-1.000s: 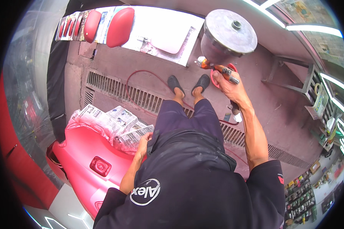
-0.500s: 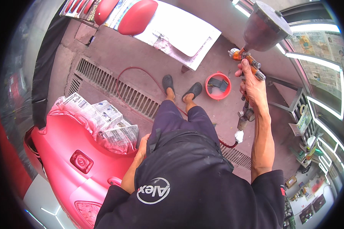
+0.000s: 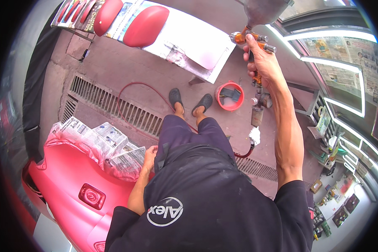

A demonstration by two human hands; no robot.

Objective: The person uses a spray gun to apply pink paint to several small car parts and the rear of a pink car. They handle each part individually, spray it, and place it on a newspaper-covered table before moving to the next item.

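My right hand (image 3: 262, 61) is wrapped round the handle of a spray gun (image 3: 256, 38) with an orange body, held up at the right. A dark cup (image 3: 264, 10) sits on top of the gun, cut off by the upper edge. Below the handle hang metal fittings (image 3: 258, 111) with a white wrapping (image 3: 254, 135) and a dark red hose. My left hand (image 3: 150, 157) is low beside my hip, near a red car bumper (image 3: 67, 168). Its visible fingers are bent in; what they hold, if anything, is hidden.
Newspaper (image 3: 109, 134) masks the bumper's edge. Ahead, a white-topped table (image 3: 185, 31) bears red painted parts (image 3: 147, 26). A red bucket (image 3: 229, 103) stands by my feet. A hose (image 3: 126, 82) loops across the floor grate (image 3: 113, 105). Light tubes (image 3: 332, 34) and a rack line the right.
My right hand and the spray gun have moved left and up in the picture. The view has shifted a little, and more of my left hand shows beside my hip.
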